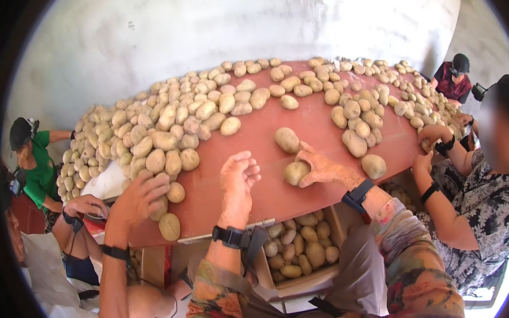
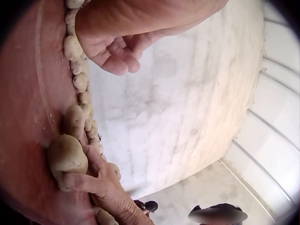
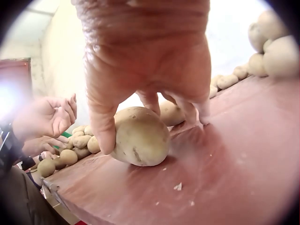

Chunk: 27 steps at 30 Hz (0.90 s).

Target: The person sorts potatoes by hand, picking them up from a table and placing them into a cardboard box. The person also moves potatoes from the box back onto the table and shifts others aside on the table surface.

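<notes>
My right hand [image 1: 327, 171] is at a potato [image 1: 296, 173] on the red tabletop, its thumb against the near side and its fingers reaching around the far side. The right wrist view shows this potato [image 3: 141, 137] low over the surface, with a brown blemish on its skin. Just beyond it lies a second potato [image 1: 287, 140], close to the right fingertips. My left hand [image 1: 237, 183] hovers over the table to the left, fingers loosely curled with nothing in them; the left wrist view also shows that hand [image 2: 126, 37] holding nothing.
Many potatoes [image 1: 166, 117] are heaped along the far and left parts of the red table [image 1: 256, 199]. A wooden drawer [image 1: 264, 273] full of potatoes stands below the front edge. Another person's hand [image 1: 141, 196] reaches in at left; a person [image 1: 487, 204] sits at right.
</notes>
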Available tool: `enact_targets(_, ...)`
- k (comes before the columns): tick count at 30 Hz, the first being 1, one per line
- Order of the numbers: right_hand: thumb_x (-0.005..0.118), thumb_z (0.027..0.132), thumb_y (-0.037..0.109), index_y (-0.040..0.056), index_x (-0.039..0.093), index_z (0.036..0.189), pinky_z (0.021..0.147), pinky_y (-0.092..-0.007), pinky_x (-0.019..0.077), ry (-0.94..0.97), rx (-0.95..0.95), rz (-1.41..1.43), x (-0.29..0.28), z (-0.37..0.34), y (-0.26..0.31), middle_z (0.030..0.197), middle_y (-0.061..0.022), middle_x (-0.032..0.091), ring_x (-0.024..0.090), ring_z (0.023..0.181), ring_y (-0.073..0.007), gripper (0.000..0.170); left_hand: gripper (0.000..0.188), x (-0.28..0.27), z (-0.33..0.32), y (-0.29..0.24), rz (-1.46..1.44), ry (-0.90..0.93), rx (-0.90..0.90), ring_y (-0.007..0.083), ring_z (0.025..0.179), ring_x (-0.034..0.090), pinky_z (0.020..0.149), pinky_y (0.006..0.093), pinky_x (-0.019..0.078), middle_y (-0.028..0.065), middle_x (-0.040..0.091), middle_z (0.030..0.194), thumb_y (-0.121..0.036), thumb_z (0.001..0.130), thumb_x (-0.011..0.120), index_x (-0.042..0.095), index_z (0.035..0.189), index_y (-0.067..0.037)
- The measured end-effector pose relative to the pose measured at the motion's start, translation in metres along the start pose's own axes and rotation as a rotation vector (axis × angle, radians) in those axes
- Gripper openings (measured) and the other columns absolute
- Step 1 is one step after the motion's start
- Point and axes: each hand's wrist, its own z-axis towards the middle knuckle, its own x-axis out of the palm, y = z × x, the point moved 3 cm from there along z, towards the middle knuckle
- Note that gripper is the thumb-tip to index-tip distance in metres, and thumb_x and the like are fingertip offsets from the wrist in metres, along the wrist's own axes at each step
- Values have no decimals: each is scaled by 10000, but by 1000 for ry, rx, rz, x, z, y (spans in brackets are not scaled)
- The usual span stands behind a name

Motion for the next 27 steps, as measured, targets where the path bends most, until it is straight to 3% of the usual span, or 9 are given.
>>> enact_targets(1,798,590,279,50,512,1127,996,-416,398,-27,-18,-25,0,-9,6,1352,-229,400,456,1205,-397,650,189,-1,0,0,7,-5,2,139,729,618,629,277,518,45,631,849,-85,863,534,616,1029,-53)
enact_targets(2,798,590,279,50,512,1127,996,-416,398,-7,-4,-13,0,-18,9,1352,-229,400,456,1205,-397,650,189,-3,1,1,9,-19,-21,139,729,618,629,277,518,45,631,849,-85,863,534,616,1029,-53)
enact_targets(4,801,612,273,51,501,1129,945,-411,428,58,173,175,5,-34,8,1156,-199,566,538,1111,-368,638,202,-7,5,4,-9,19,5,149,749,617,653,299,515,49,637,868,-83,872,545,590,1063,-37)
enact_targets(5,792,649,226,54,489,1177,944,-363,430,8,160,156,8,-43,9,1070,-141,606,572,1043,-286,632,202,-8,5,5,-8,6,-17,149,749,617,653,299,515,49,637,868,-83,872,545,590,1063,-37)
enact_targets(6,792,649,226,54,489,1177,944,-363,430,23,172,164,12,-51,8,1070,-141,606,572,1043,-286,632,206,-8,5,5,-5,24,1,151,753,618,661,303,514,50,638,870,-80,872,545,591,1067,-34)
enact_targets(9,776,689,197,64,482,1213,945,-322,420,-88,139,436,22,-73,5,1075,-78,593,545,1046,-175,615,211,-9,6,4,4,50,14,153,757,619,675,307,514,50,638,872,-75,871,544,591,1072,-31)
enact_targets(16,733,748,199,70,478,1254,946,-324,419,-242,136,674,32,-87,9,1107,-101,586,539,1070,-189,581,223,-11,2,5,11,57,0,153,774,617,692,309,514,52,638,885,-62,870,545,600,1085,-33)
enact_targets(21,680,793,293,68,497,1246,919,-339,431,-202,129,631,33,-90,11,1100,-123,589,547,1037,-203,538,229,-11,1,2,38,53,17,154,793,612,707,309,513,58,631,901,-65,871,552,596,1092,-24)
enact_targets(27,698,785,293,89,502,1248,918,-322,435,-177,90,583,50,-123,41,1091,-87,586,549,1027,-177,543,241,-14,-1,-2,35,58,23,155,798,610,711,307,508,60,628,911,-62,868,557,590,1102,-17)
